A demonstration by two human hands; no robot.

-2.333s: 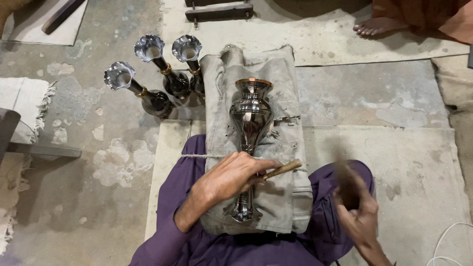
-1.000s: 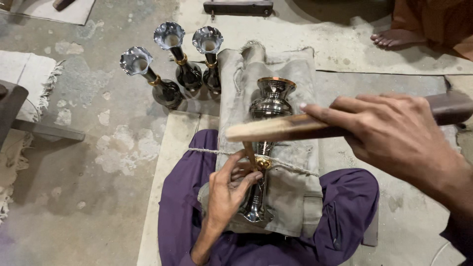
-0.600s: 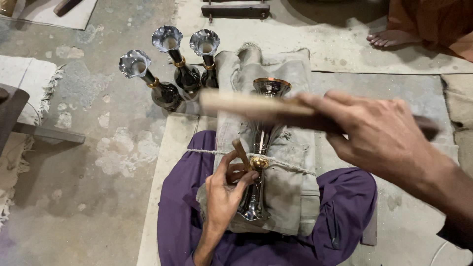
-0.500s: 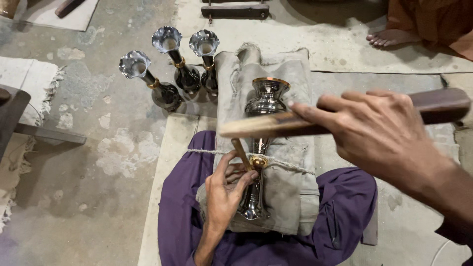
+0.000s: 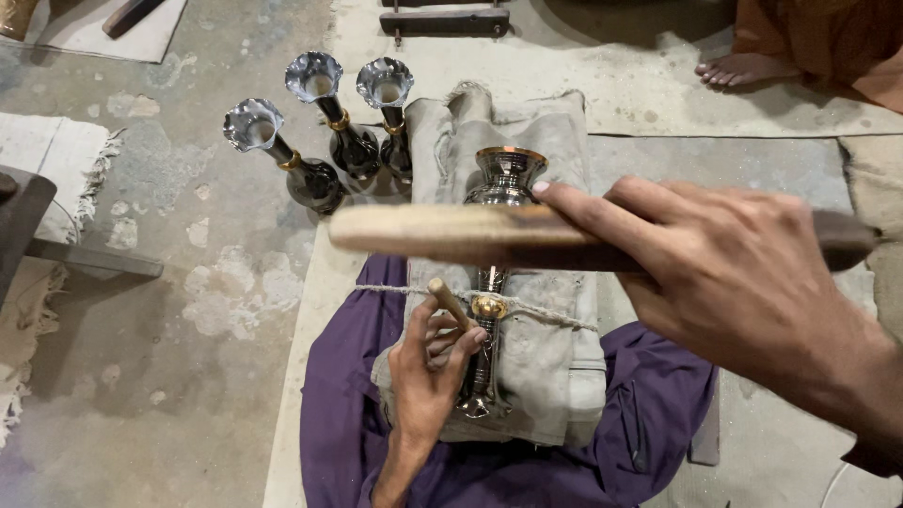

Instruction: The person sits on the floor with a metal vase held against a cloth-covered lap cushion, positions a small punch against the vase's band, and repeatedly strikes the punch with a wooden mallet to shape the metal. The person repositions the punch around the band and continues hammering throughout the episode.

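A dark metal vase [image 5: 500,188] with a copper rim lies on a grey cloth pad [image 5: 550,367] across my lap. My left hand [image 5: 428,372] grips a short wooden-handled punch [image 5: 450,303] set against the vase's stem beside a brass collar [image 5: 490,307]. A string [image 5: 555,316] runs over the pad and stem. Raised close to the camera, my right hand [image 5: 743,282] holds a long flat wooden mallet [image 5: 451,233] level above the vase, hiding its middle.
Three dark fluted vases with gold collars [image 5: 324,141] stand on the concrete floor to the left of the pad. Another person's bare foot [image 5: 738,68] rests on a mat at the top right. A wooden bar [image 5: 442,21] lies at the top.
My right hand came in from the lower right with the mallet and has been swinging it up and down over the punch. My left hand shifted from covering the vase to holding the punch upright.
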